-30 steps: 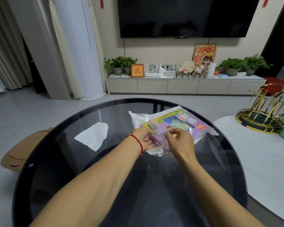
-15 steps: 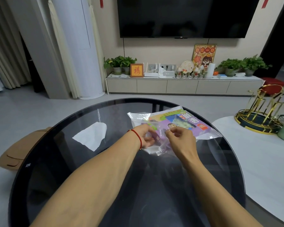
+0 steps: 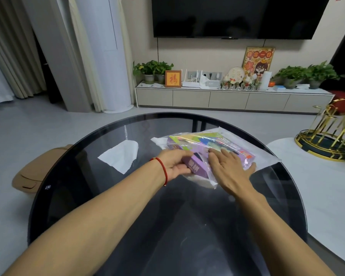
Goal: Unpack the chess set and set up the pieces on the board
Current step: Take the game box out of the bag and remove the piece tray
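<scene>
Purple cardboard shows through a clear plastic bag (image 3: 217,145) in which a colourful chess set box (image 3: 197,156) is wrapped; both lie on the far half of a round dark glass worktop (image 3: 167,226), a little right of its middle. The near left corner of the box is gripped by the left hand (image 3: 174,164), whose thumb is curled under the corner while the fingers are laid over the top; a red string bracelet (image 3: 162,169) is worn on that wrist. The right hand (image 3: 230,168) is laid flat on the bag over the near right part of the box, with its fingers straight and spread and nothing held in it. A white tissue (image 3: 121,154) lies on the glass to the left of the box, apart from it. A white tabletop (image 3: 317,186) adjoins the glass on the right, and a gold wire rack (image 3: 327,136) is stood at its far end. Beyond, a low cabinet (image 3: 227,99) with potted plants is set against the far wall under a black television (image 3: 237,15).
</scene>
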The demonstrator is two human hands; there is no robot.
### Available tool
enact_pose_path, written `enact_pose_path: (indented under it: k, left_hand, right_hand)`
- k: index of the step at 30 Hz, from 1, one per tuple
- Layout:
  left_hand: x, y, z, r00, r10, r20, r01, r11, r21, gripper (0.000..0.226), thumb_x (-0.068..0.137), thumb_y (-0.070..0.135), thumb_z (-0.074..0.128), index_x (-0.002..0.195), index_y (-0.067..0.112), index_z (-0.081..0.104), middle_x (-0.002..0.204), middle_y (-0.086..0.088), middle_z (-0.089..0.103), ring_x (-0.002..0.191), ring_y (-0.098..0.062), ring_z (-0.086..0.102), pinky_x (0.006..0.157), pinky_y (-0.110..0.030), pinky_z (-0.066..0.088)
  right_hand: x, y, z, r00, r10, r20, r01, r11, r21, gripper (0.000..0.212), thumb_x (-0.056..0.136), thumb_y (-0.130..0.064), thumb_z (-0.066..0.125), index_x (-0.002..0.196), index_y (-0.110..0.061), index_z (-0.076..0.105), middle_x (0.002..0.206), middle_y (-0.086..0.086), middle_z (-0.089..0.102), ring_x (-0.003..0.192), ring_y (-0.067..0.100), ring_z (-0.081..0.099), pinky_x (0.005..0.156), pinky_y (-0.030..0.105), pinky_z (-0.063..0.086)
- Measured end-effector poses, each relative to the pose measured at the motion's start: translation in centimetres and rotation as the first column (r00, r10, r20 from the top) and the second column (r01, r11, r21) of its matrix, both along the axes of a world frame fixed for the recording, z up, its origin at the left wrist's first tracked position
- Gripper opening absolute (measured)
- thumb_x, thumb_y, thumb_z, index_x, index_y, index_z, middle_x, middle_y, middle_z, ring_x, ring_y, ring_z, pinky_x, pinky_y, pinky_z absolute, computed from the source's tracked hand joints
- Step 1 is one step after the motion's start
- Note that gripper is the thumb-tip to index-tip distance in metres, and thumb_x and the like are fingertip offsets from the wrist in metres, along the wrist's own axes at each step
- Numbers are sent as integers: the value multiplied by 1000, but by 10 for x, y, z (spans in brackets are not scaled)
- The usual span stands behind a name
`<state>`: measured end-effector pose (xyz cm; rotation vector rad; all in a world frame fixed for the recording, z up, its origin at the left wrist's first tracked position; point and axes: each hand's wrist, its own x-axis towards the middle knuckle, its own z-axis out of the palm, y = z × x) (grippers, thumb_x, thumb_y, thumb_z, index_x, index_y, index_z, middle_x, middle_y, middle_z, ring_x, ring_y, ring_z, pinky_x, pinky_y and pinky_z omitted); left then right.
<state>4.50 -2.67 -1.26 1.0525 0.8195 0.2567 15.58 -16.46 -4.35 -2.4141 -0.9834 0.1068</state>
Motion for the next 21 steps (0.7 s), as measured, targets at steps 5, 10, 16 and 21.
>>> enact_pose_path:
  k: [5,10,16,21]
  left_hand:
    - [-52,9,-18,1000,17,-5,-18,1000,-24,28,90,-1,67,117,-2,61,99,-22,72,89,-32,71,86,-48,57]
    - [-80,17,-29,1000,15,11,-15,998,-69,42,87,-8,62,123,11,55,91,-19,75,80,-32,75,66,-49,62]
    - [-82,11,-29,996,17,85,-6,992,-128,79,82,-12,66,138,29,27,112,-25,66,88,-43,72,74,-65,57]
    - [-87,8,-37,997,46,58,-38,990,-139,77,82,-7,65,139,28,28,117,-27,65,91,-47,71,86,-68,52]
  right_hand:
    - [-7,1,-7,1000,23,-10,-23,994,-103,53,103,-55,21,152,-44,36,164,-10,26,153,18,17,113,74,-2]
    - [-32,14,-6,985,80,153,-50,980,-190,56,96,-62,26,146,-41,42,153,-8,43,144,24,31,112,73,12]
    - [-64,42,5,934,357,12,-348,918,-191,51,102,-64,20,152,-61,11,169,-14,0,156,25,-5,114,75,-2]
    - [-63,63,3,931,365,-1,-348,886,-306,50,104,-60,15,154,-56,11,168,-14,4,156,30,2,111,78,0]
